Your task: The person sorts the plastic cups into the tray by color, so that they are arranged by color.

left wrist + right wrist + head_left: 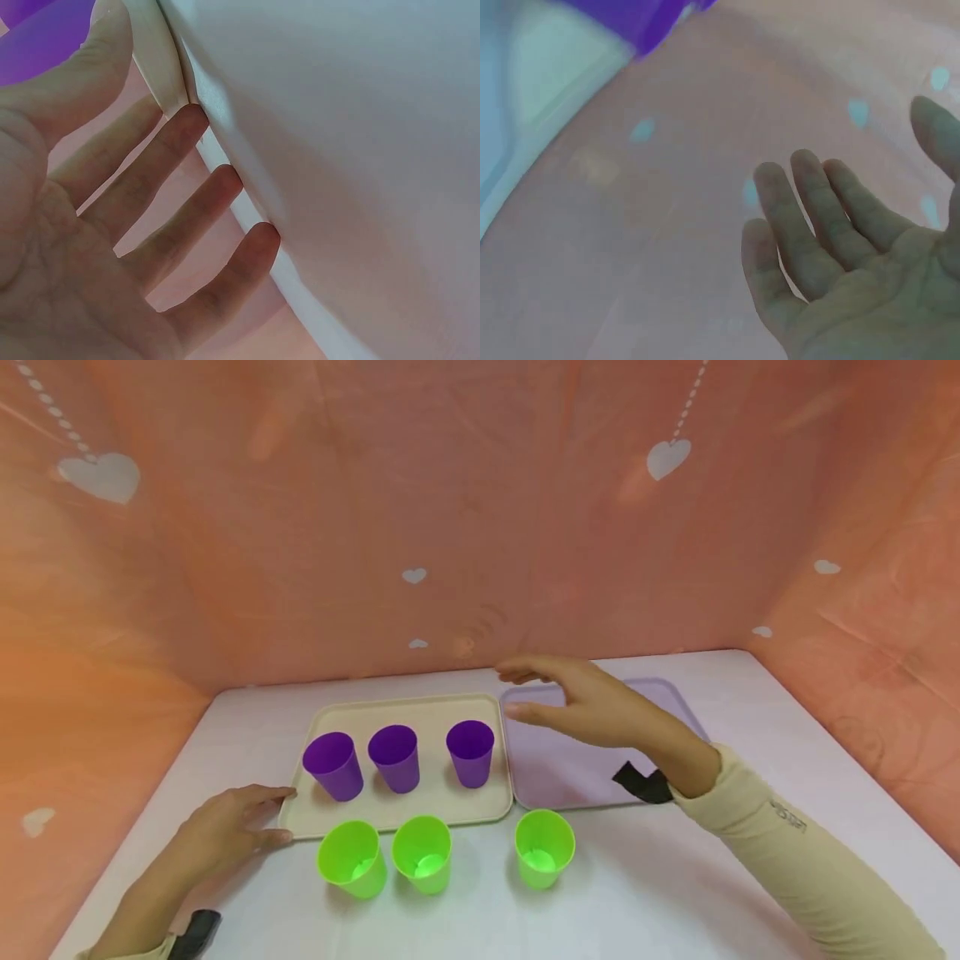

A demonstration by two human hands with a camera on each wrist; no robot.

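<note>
My left hand (217, 831) touches the left edge of a cream tray (431, 714), thumb near the front corner, fingers rather straight. In the left wrist view the thumb (109, 45) is at the tray's rim (161, 56). Three purple cups stand upright on that tray: a left one (335, 768), a middle one (395, 760) and, farther right, another purple cup (471, 756). My right hand (592, 697) is raised above a lilac tray (562, 768), holding nothing, with thumb and fingers spread apart; the right wrist view shows its bare palm (877, 292).
Three green cups stand upright in front of the trays: one at left (354, 860), another beside it (423, 856), and a third green cup (542, 852) farther right. The trays lie side by side on a white table (637, 893). Orange cloth walls (465, 510) with hearts enclose it.
</note>
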